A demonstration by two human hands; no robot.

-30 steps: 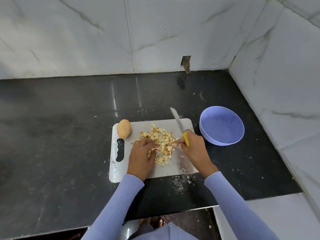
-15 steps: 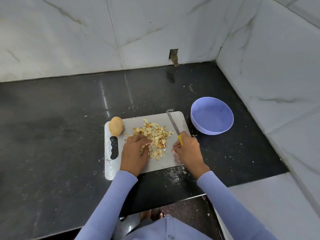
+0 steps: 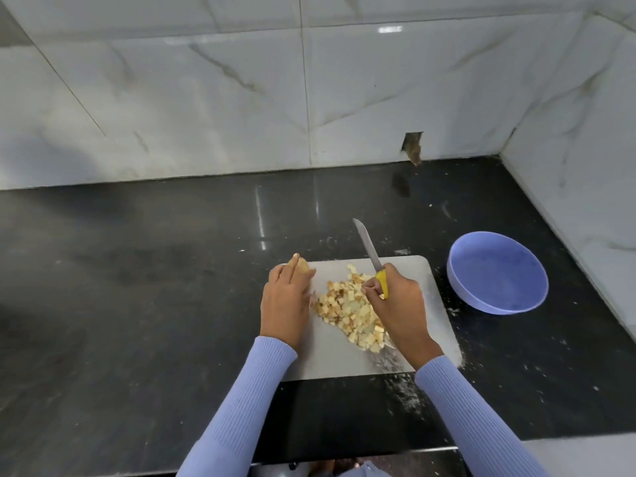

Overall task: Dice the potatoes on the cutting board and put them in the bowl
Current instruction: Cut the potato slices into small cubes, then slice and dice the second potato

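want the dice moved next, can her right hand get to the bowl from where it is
Probably yes. The bowl sits on the counter just to the right of the cutting board, with nothing between it and the right hand. But that hand is gripping the knife, so it isn't free to scoop.

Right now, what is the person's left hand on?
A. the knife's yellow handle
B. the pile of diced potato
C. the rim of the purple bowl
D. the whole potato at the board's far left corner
D: the left hand reaches over the whole potato on the cutting board, its fingers laid on it; the right hand holds the knife.
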